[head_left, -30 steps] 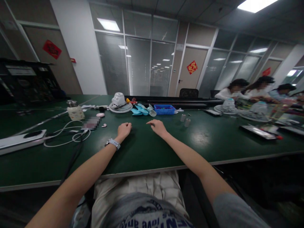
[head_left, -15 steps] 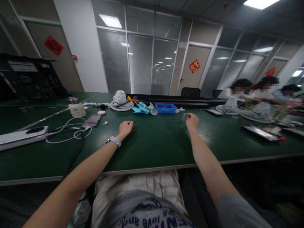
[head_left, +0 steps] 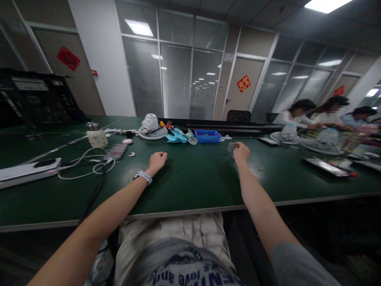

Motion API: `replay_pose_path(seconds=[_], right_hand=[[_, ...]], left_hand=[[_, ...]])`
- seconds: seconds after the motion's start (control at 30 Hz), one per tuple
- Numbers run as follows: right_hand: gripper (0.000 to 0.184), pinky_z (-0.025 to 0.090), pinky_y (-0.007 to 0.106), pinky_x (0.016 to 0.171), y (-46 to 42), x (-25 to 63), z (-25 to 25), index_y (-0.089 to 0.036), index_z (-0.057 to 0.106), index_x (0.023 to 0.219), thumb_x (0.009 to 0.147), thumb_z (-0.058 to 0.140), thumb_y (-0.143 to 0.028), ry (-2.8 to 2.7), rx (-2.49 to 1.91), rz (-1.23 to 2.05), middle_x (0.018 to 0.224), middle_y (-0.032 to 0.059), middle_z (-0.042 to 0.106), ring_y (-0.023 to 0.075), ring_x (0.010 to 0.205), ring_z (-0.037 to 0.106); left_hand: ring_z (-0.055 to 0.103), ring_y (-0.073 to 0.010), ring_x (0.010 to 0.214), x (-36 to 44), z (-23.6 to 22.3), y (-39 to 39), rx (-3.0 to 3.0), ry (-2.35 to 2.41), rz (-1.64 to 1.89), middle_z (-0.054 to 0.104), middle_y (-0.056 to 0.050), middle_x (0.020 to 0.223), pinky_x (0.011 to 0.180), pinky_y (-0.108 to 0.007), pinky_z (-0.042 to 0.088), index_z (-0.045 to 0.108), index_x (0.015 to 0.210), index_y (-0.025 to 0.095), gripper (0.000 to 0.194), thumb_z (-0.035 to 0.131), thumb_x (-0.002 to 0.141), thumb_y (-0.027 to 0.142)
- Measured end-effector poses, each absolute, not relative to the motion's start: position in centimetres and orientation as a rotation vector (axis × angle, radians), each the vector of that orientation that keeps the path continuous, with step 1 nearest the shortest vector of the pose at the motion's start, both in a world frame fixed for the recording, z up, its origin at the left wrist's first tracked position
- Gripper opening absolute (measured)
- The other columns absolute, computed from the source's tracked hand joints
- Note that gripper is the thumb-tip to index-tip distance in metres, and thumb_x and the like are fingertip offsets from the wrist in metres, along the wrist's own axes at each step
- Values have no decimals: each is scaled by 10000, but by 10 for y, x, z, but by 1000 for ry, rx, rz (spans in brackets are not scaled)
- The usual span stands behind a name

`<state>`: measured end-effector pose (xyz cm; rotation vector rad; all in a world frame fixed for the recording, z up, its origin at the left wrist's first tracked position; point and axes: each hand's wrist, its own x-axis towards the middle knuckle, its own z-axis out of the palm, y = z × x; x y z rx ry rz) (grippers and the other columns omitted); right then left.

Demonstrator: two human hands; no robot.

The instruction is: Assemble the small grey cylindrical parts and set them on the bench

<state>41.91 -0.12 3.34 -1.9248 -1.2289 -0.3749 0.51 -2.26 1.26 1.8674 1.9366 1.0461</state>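
Note:
My left hand (head_left: 158, 162) rests on the green table with its fingers curled in, a watch on the wrist, and nothing showing in it. Farther to the right, my right hand (head_left: 242, 152) has its fingers closed at the small grey cylinders. One grey cylinder (head_left: 230, 147) shows just left of the fingertips; the second is hidden behind the hand, in its grasp as far as I can see. The blue tray (head_left: 207, 136) with small parts in it stands beyond, between the two hands. Light-blue fan blades (head_left: 177, 136) lie left of the tray.
A white fan body on its round grille (head_left: 152, 133) sits at the back. To the left are a bottle (head_left: 97, 136), a phone (head_left: 116, 151) with white cables, an earbud (head_left: 132, 154) and a power strip (head_left: 28, 173). Several people work at the far right, near more fan parts.
My right hand has moved right, from the middle of the table to the grey cylinders, and stays there in the last half second. My left hand has stayed in place.

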Motion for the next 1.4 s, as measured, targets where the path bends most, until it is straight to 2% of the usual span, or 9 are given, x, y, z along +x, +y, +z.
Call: replay_pose_path(seconds=[0.17, 0.27, 0.37, 0.47, 0.8, 0.97, 1.1, 1.23, 1.4], right_hand=[[348, 440, 319, 856, 1, 418, 33, -214, 695, 1074, 828, 481, -91, -1214, -1935, -341, 978, 96, 711, 221, 941, 651], [363, 444, 345, 879, 1, 418, 30, -232, 635, 1166, 818, 546, -176, -1090, -1922, -285, 1073, 91, 686, 232, 996, 632], [495, 451, 369, 893, 1, 419, 22, -214, 548, 1264, 783, 645, -287, -992, -1953, -193, 1165, 119, 643, 253, 1050, 610], [571, 459, 377, 903, -1, 420, 14, -170, 533, 1263, 750, 713, -342, -968, -2028, -58, 1177, 151, 634, 267, 1065, 610], [412, 486, 366, 889, -2, 412, 15, -154, 624, 1132, 761, 718, -307, -961, -2046, -52, 1084, 159, 678, 265, 1021, 644], [414, 484, 359, 915, -1, 354, 26, -182, 644, 1111, 742, 740, -342, -1271, -1770, -25, 1055, 103, 707, 236, 1013, 655], [437, 529, 302, 830, -9, 270, 20, -192, 653, 1073, 700, 771, -385, -1592, -1415, 236, 997, 59, 723, 183, 895, 685], [414, 545, 291, 793, -22, 211, 6, -204, 659, 1042, 691, 782, -384, -1804, -1197, 391, 965, 42, 726, 173, 850, 690], [429, 551, 314, 789, -31, 200, -2, -250, 623, 1111, 733, 750, -409, -1866, -1226, 404, 955, 24, 724, 189, 853, 695]], left_hand=[[628, -195, 749, 5, 13, -22, 1859, 1936, 1030, 728, -66, 835, 654, -261, 407, 670, 700, 188, 343, 406, 826, 367], [632, -198, 760, 5, 12, -21, 1867, 1928, 1031, 728, -67, 838, 664, -262, 410, 667, 695, 189, 339, 406, 827, 361], [632, -200, 757, 5, 12, -21, 1869, 1927, 1032, 726, -68, 830, 663, -265, 409, 666, 691, 189, 338, 406, 825, 358], [631, -202, 748, 6, 13, -22, 1875, 1945, 1019, 725, -66, 817, 657, -266, 409, 671, 695, 191, 339, 409, 826, 362], [632, -192, 745, 6, 13, -23, 1888, 1918, 1004, 727, -57, 818, 661, -257, 415, 678, 703, 193, 337, 416, 835, 359], [623, -188, 733, 9, 15, -26, 1894, 1902, 1010, 713, -43, 775, 663, -258, 413, 676, 694, 194, 348, 413, 847, 363], [616, -187, 719, 13, 19, -32, 1937, 1839, 1054, 697, -29, 725, 665, -261, 416, 697, 718, 195, 406, 408, 875, 433], [627, -193, 825, 20, 23, -40, 1982, 1682, 1234, 730, -39, 874, 745, -256, 441, 727, 852, 189, 442, 436, 877, 521], [622, -211, 934, 31, 21, -44, 2088, 1496, 1328, 732, -61, 1002, 850, -287, 451, 744, 997, 199, 413, 552, 831, 526]])
